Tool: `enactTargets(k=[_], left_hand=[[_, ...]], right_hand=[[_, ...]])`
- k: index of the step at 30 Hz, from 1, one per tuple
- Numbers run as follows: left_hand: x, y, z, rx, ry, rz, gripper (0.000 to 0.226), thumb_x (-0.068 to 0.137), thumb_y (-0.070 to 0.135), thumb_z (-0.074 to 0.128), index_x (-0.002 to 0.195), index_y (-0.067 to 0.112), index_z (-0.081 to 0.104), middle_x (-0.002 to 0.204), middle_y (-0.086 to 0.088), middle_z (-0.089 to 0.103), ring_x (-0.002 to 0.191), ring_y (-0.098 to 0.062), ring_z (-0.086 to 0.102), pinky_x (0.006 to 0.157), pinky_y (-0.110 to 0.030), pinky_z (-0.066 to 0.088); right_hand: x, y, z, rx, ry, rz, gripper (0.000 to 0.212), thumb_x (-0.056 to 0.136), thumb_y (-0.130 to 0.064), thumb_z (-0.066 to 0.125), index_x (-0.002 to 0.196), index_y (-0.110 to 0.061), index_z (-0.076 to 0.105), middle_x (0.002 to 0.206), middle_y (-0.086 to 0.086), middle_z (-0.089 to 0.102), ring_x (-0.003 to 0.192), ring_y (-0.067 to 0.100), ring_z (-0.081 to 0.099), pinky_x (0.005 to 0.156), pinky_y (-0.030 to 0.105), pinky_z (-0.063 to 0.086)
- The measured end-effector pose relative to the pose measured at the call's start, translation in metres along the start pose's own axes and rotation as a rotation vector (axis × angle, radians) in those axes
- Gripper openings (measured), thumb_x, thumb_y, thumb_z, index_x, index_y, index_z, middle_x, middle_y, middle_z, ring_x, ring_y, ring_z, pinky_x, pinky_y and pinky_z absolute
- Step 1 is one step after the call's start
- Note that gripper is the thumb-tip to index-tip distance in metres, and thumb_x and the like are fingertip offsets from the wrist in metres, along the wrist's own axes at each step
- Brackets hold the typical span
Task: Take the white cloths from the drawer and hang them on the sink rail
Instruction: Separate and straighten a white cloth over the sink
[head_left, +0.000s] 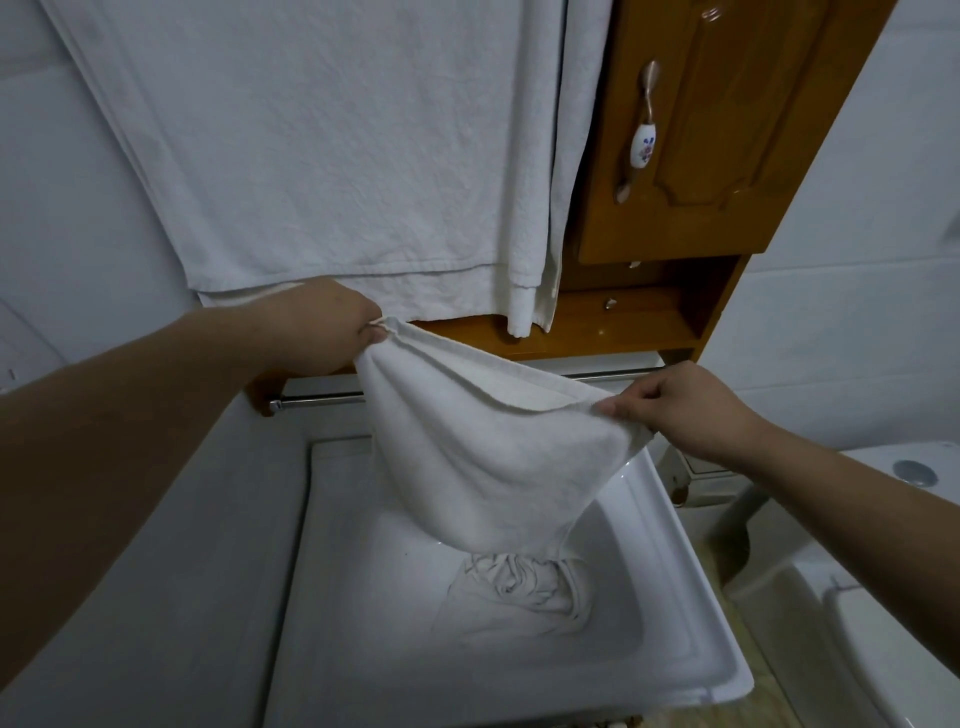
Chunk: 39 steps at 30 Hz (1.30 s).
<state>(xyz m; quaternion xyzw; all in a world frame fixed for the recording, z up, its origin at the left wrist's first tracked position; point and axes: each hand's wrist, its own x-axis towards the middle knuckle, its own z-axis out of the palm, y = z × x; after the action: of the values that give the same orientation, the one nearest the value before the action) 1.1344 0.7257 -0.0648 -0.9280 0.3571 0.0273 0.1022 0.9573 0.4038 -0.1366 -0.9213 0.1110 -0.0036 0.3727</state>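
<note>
Two bare forearms, long and smooth, close to the camera, one low on each side. Left hand (332, 322) up near the middle, fingers and thumb pinched tight on one top corner of a white cloth (488, 457). Right hand (691, 410) lower and to the right, fingers curled, pinching the other top corner. White cloth stretched between both hands, soft and fuzzy like a towel, thin hem along the top edge, sagging in the middle, bottom hanging down in a rounded point. Held in front of the sink rail (322, 399), a thin shiny metal bar on a brown wooden end block; cannot tell if cloth and bar touch.

Under the hanging cloth, a second cloth (514, 587), white too, all crumpled and wrinkly, lying in the bowl of the sink (670, 525). Tip of the held cloth right down at that crumpled pile. Sink square, white, smooth and glossy, with a raised rim.

Above the hands, a big white towel (322, 156) hanging flat on the wall, a bit crinkly, folded in layers, with a narrow strip hanging lower on its right. Just beside it, a wooden cabinet (727, 130), orange-brown and shiny, carved door, metal handle (641, 130) with a white painted middle. Small open wooden shelf under the door. White toilet (883, 499) at the far right, round silver button on top. Walls pale and smooth.
</note>
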Motion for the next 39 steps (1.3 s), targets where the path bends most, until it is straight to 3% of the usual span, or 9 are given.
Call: enactTargets(k=[2,5,11,14,17,22,33,36,39], left_hand=[[-0.002,0.001,0.000,0.002,-0.007,-0.008,0.032,0.103,0.038,0.035,0.078,0.022,0.046,0.079,0.005,0.049,0.085,-0.019,0.049,0.075,-0.031,0.034],[-0.004,0.003,0.002,0.016,-0.013,-0.014,0.033,0.103,0.038,0.036,0.076,0.022,0.045,0.077,0.005,0.046,0.083,-0.018,0.046,0.074,-0.030,0.032],[-0.010,0.009,0.003,-0.018,-0.027,0.000,0.033,0.103,0.037,0.037,0.071,0.028,0.040,0.082,0.002,0.047,0.083,-0.018,0.045,0.075,-0.030,0.033],[-0.013,0.014,-0.010,-0.006,0.018,0.028,0.032,0.103,0.036,0.037,0.075,0.024,0.045,0.080,0.003,0.048,0.081,-0.018,0.046,0.073,-0.030,0.032],[-0.018,0.015,-0.025,0.036,0.062,0.051,0.031,0.103,0.036,0.037,0.081,0.019,0.050,0.083,-0.001,0.053,0.084,-0.022,0.051,0.073,-0.030,0.033],[-0.021,0.019,-0.044,0.106,0.080,0.083,0.028,0.104,0.033,0.037,0.084,0.016,0.046,0.104,-0.014,0.063,0.102,-0.031,0.056,0.072,-0.027,0.028],[-0.010,0.031,-0.064,0.150,0.050,0.077,0.033,0.105,0.036,0.032,0.081,0.018,0.046,0.071,0.007,0.039,0.078,-0.021,0.043,0.073,-0.030,0.033],[-0.006,0.032,-0.068,0.156,0.061,0.090,0.034,0.105,0.036,0.033,0.080,0.018,0.048,0.072,0.006,0.042,0.078,-0.021,0.046,0.073,-0.031,0.036],[-0.003,0.035,-0.071,0.168,0.071,0.108,0.035,0.104,0.037,0.033,0.083,0.017,0.052,0.074,0.004,0.046,0.081,-0.022,0.050,0.077,-0.035,0.041]], right_hand=[[-0.003,0.001,-0.003,0.064,-0.082,0.005,0.006,0.083,-0.033,0.076,0.085,-0.030,0.080,0.083,-0.016,0.075,0.079,0.008,0.069,0.068,0.016,0.054],[-0.005,0.003,-0.003,0.039,-0.119,0.019,0.011,0.087,-0.018,0.074,0.093,-0.026,0.080,0.089,-0.015,0.075,0.081,0.009,0.070,0.065,0.013,0.054],[-0.012,0.001,0.002,-0.165,0.044,-0.012,0.014,0.093,-0.025,0.067,0.102,-0.024,0.078,0.096,-0.012,0.074,0.080,0.008,0.066,0.073,0.018,0.052],[-0.018,0.003,0.013,-0.390,0.088,-0.146,0.022,0.098,-0.022,0.059,0.112,-0.025,0.075,0.109,-0.008,0.072,0.091,0.008,0.064,0.087,0.025,0.051],[-0.026,0.010,0.032,-0.462,0.131,-0.235,0.025,0.097,-0.015,0.055,0.107,-0.024,0.076,0.110,-0.002,0.067,0.095,0.015,0.061,0.084,0.024,0.046],[-0.035,0.014,0.070,-0.376,0.195,-0.123,0.034,0.092,-0.003,0.051,0.108,-0.021,0.076,0.109,0.001,0.062,0.095,0.023,0.062,0.081,0.023,0.042],[-0.068,-0.002,0.137,-0.039,0.236,-0.073,0.021,0.088,-0.036,0.068,0.100,-0.021,0.077,0.094,-0.007,0.058,0.081,0.010,0.060,0.077,0.023,0.046],[-0.074,0.000,0.153,-0.060,0.266,-0.121,0.010,0.090,-0.020,0.068,0.095,-0.020,0.077,0.088,-0.008,0.057,0.077,0.013,0.062,0.078,0.029,0.052],[-0.077,0.004,0.164,-0.071,0.287,-0.173,0.022,0.091,-0.006,0.063,0.106,-0.016,0.076,0.089,-0.011,0.051,0.075,0.013,0.062,0.073,0.017,0.043]])
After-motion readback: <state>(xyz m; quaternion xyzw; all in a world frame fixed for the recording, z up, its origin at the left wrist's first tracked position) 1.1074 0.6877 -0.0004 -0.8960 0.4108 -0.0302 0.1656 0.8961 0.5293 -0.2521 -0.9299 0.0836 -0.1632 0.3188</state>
